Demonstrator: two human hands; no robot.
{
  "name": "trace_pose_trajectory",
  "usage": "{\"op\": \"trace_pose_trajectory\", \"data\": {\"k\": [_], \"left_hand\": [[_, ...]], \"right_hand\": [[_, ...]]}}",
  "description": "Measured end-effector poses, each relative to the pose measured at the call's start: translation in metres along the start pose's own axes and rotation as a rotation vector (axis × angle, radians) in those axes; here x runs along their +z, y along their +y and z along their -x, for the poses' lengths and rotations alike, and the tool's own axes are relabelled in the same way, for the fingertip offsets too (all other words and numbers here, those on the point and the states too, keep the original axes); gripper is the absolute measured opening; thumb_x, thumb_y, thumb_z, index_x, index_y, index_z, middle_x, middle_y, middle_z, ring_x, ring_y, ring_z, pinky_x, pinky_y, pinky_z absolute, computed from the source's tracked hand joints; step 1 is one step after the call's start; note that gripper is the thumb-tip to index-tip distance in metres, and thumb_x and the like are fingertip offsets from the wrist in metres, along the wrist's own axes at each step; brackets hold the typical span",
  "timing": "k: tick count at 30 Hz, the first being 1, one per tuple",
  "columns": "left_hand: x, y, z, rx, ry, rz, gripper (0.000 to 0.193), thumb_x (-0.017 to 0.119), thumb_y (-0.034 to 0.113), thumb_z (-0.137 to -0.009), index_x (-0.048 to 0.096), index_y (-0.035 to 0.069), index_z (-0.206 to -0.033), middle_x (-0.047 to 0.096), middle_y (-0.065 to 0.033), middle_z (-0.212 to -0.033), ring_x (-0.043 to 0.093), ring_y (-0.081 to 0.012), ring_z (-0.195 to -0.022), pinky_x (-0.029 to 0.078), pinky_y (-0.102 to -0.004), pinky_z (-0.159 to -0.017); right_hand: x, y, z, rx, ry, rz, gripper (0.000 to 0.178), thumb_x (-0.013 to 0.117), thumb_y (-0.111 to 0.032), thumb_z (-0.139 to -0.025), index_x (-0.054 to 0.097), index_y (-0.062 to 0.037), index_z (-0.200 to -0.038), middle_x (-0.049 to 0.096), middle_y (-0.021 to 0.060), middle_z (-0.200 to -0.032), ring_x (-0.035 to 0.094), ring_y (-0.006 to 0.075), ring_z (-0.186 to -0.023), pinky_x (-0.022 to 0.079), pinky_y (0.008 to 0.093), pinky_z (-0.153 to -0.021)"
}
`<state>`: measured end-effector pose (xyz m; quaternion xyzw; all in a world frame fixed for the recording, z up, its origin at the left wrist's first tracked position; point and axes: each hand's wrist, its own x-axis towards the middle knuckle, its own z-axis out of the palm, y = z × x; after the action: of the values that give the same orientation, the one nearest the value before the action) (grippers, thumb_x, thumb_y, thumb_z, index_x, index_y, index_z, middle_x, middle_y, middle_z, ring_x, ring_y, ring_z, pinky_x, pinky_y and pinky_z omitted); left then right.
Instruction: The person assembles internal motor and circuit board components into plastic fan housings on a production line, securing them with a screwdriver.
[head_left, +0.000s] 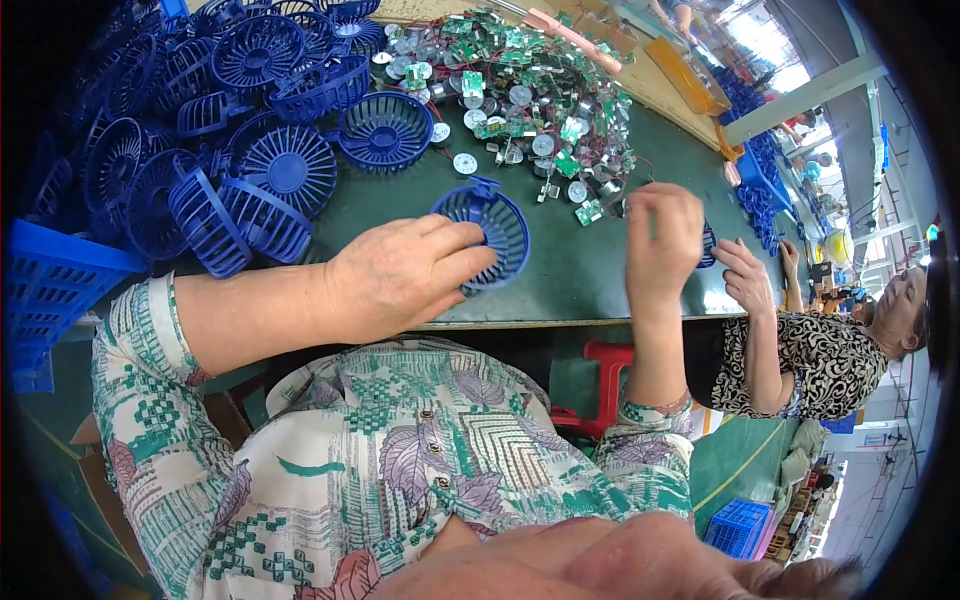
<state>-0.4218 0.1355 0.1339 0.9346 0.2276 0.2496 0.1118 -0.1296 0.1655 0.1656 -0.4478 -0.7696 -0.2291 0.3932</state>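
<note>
Left hand [415, 268] grips blue basket [510, 235] near front edge of worktop [580, 275]; right hand [668, 235] curled, contents unclear. Apparently basket-steadying; next move likely needs firm hold.

And there was the left hand [415, 268], fingers over the near side of 1 blue slatted basket [513, 240] at the edge of the green tabletop [590, 285]! Across from it, the right hand [668, 225] hung raised with curled fingers, just short of a tangled heap of circuit boards and motors [543, 145]; whether it gripped anything was too small to tell. Over on the left, a great pile of matching baskets [288, 172] towered beside a blue crate [60, 290]! On the right, a co-worker's hand [745, 280] was close to 1 dark blue part [707, 245], with a red stool [612, 385] below the table's edge.
</note>
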Motion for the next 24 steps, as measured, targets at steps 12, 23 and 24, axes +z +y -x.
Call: {"op": "trace_pose_trajectory", "data": {"k": [12, 23, 24], "left_hand": [[0.001, -0.009, -0.008, -0.056, 0.223, -0.156, 0.034, 0.057, 0.0, -0.077, 0.063, 0.004, -0.11, 0.053, -0.0195, -0.131, 0.047, -0.0394, -0.127, 0.042, -0.0455, -0.101], [-0.004, 0.002, -0.005, -0.033, 0.137, -0.083, 0.037, 0.074, 0.009, -0.069, 0.06, 0.004, -0.103, 0.051, -0.0183, -0.125, 0.049, -0.0375, -0.123, 0.041, -0.0481, -0.102], [-0.001, 0.0, -0.004, -0.044, 0.136, -0.083, 0.037, 0.074, 0.009, -0.069, 0.06, 0.004, -0.103, 0.051, -0.0183, -0.125, 0.049, -0.0375, -0.123, 0.041, -0.0481, -0.102]], "right_hand": [[-0.017, -0.038, 0.039, 0.159, -0.544, -0.211, 0.045, 0.077, -0.011, -0.072, 0.063, -0.0066, -0.115, 0.059, 0.0122, -0.11, 0.057, 0.0309, -0.1, 0.048, 0.0408, -0.085], [-0.014, -0.015, 0.027, 0.437, -0.652, -0.209, 0.022, 0.073, -0.016, -0.08, 0.066, -0.0015, -0.095, 0.062, 0.0126, -0.08, 0.061, 0.0273, -0.068, 0.049, 0.0371, -0.063], [-0.013, -0.015, 0.023, 0.483, -0.627, -0.241, 0.02, 0.073, -0.013, -0.079, 0.066, -0.0001, -0.093, 0.061, 0.0124, -0.077, 0.06, 0.0246, -0.066, 0.048, 0.0353, -0.061]]}}
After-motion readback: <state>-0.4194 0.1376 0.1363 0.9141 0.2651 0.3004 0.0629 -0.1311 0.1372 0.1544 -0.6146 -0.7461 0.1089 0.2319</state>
